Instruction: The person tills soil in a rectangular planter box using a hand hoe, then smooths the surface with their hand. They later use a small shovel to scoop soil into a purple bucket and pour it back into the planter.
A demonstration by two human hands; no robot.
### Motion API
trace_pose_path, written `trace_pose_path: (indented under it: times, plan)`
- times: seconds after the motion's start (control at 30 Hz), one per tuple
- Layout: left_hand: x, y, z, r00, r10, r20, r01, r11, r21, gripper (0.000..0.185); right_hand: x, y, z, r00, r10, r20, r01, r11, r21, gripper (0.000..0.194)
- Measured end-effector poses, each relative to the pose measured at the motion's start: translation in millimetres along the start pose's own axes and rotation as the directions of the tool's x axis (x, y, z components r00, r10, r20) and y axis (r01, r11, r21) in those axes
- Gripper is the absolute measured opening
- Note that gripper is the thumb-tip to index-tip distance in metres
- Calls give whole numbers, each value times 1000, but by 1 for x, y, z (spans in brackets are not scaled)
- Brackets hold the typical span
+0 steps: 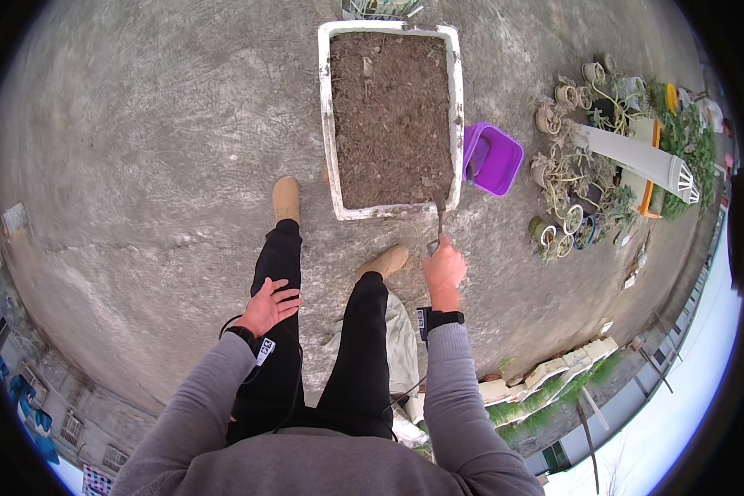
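Note:
My right hand (444,268) is closed on the handle of a small hand tool (441,217), seemingly a trowel. Its dark metal end meets the soil at the near right corner of a white foam box (328,124). Brown soil (390,118) with bits of dry leaf fills much of the box. My left hand (270,308) is held over my left thigh, palm partly up, fingers apart, with nothing in it. Against the right side of the box stands a purple plastic basket (507,164), and a dark-handled tool (470,173) leans in it.
Potted plants (570,220) stand on the concrete at the right, around a white pipe-like object (635,152). A wire basket (381,8) is beyond the box. Foam planters (552,375) lie at the lower right. Pale sheeting (403,347) lies by my right leg.

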State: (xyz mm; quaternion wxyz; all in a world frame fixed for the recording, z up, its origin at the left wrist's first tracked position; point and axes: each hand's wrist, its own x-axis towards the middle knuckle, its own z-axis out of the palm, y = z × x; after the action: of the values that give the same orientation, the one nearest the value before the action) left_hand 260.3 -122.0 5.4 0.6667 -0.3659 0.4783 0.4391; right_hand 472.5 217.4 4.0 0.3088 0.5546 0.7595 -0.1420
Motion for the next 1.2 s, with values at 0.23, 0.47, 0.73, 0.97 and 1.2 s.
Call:
trace_pose_path:
  times: [0.23, 0.47, 0.73, 0.97, 1.2]
  plan:
    - [0, -2, 1, 1000, 9, -6, -9, 1000, -3, 65, -24, -67, 1, 986, -162, 32, 159, 984, 80, 52]
    - [1, -3, 2, 1000, 1, -1, -1, 1000, -9, 65, -39, -65, -11, 947, -306, -94, 313, 947, 71, 54]
    - [2, 0, 0, 1000, -7, -18, 6, 1000, -13, 65, 37, -4, -30, 928, -360, -101, 354, 933, -68, 50]
    - [2, 5, 3, 1000, -10, -6, 10, 999, -33, 65, 25, 18, -59, 971, -176, -160, 169, 984, -57, 56]
    - [2, 5, -2, 1000, 0, 15, 1, 999, -48, 66, 49, -50, -26, 989, -57, -138, 59, 998, 10, 50]
